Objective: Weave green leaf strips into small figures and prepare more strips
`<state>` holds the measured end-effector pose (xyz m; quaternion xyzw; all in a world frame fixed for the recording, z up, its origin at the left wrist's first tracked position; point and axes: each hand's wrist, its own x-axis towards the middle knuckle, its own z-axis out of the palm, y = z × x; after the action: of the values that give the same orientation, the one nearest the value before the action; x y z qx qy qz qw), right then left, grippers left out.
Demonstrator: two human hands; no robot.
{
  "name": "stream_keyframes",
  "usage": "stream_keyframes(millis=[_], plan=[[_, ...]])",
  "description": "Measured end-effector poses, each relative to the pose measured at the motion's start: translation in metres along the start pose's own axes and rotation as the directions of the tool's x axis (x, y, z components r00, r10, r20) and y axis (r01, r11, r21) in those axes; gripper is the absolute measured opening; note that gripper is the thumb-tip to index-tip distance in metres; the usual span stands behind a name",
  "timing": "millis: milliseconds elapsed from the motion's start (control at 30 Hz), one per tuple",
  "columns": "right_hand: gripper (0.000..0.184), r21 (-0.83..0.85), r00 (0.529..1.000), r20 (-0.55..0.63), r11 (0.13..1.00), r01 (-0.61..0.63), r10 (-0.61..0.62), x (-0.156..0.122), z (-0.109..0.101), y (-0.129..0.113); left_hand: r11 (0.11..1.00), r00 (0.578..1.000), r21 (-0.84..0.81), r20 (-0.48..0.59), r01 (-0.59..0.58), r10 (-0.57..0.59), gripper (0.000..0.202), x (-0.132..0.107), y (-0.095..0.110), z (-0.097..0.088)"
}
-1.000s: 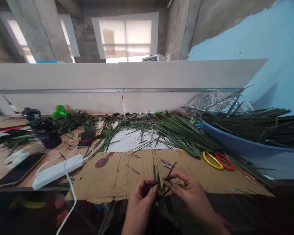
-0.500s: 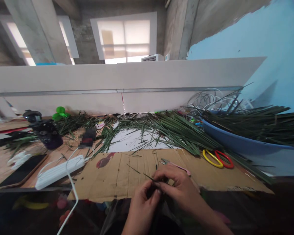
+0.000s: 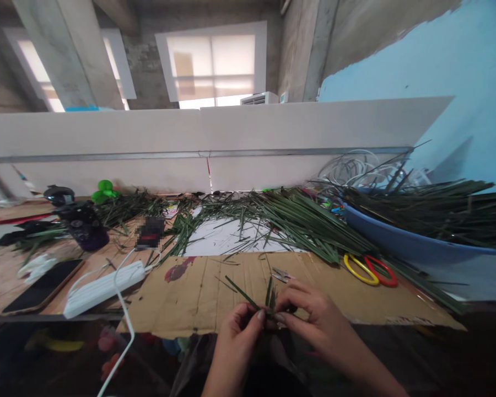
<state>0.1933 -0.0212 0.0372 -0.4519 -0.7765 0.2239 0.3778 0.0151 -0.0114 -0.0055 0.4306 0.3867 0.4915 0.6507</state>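
Observation:
Between my two hands, near the front edge of the cardboard, are narrow green leaf strips [image 3: 242, 291]. My left hand [image 3: 242, 333] is closed, thumb and forefinger pinching the strips. My right hand [image 3: 306, 311] pinches the same strips from the other side, its fingers bent over them. One strip points up and left, another [image 3: 269, 290] stands nearly upright between the hands. Where the strips meet is partly hidden by my fingertips. Just beyond my right hand lie small snips [image 3: 281, 274], their handle mostly covered by the hand.
A cardboard sheet [image 3: 165, 309] covers the table front. Scissors [image 3: 372, 270] with yellow and red handles lie at right, beside a blue basin [image 3: 397, 234] heaped with leaves. Long leaves [image 3: 301, 220] spread behind. A power strip [image 3: 103, 289], phone [image 3: 43, 286] and dark bottle [image 3: 82, 226] are at left.
My hands have drawn slightly apart and turned, so more of the leaf strips shows, with one now upright between them. The view has shifted slightly.

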Motion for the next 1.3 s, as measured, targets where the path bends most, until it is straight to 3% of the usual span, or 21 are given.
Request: stream_keyframes(millis=[400, 600, 700, 833, 967, 1133, 1300], plan=[[0.008, 0.083, 0.994, 0.103, 0.996, 0.035, -0.044, -0.004, -0.005, 0.002, 0.997, 0.995, 0.029, -0.062, -0.07, 0.072, 0.034, -0.005, -0.004, -0.005], [0.009, 0.107, 0.982, 0.187, 0.994, 0.011, -0.031, -0.006, -0.004, 0.001, 0.999, 0.998, 0.014, -0.042, -0.042, 0.043, 0.028, -0.005, -0.008, -0.006], [0.015, 0.127, 0.987, 0.159, 0.992, -0.015, -0.006, -0.006, -0.003, 0.003, 0.998, 0.997, 0.05, -0.057, -0.045, 0.048, 0.026, -0.006, -0.003, -0.005], [0.007, 0.098, 0.995, 0.077, 0.993, -0.069, 0.061, -0.004, 0.001, 0.003, 0.997, 0.999, 0.069, -0.019, -0.027, 0.029, 0.024, -0.01, 0.01, -0.002], [0.019, 0.058, 0.995, 0.083, 0.996, -0.063, 0.058, -0.003, 0.006, 0.001, 0.991, 0.998, 0.118, -0.025, -0.058, 0.061, 0.018, -0.013, 0.018, 0.002], [0.016, 0.012, 0.995, 0.075, 0.997, -0.071, 0.07, -0.002, 0.008, 0.0, 0.973, 0.994, 0.209, -0.023, -0.102, 0.109, 0.011, -0.012, 0.013, 0.001], [0.013, -0.01, 0.994, 0.067, 0.996, -0.088, 0.088, -0.002, 0.007, -0.002, 0.931, 0.977, 0.298, 0.074, -0.212, 0.199, 0.006, -0.013, 0.003, -0.007]])
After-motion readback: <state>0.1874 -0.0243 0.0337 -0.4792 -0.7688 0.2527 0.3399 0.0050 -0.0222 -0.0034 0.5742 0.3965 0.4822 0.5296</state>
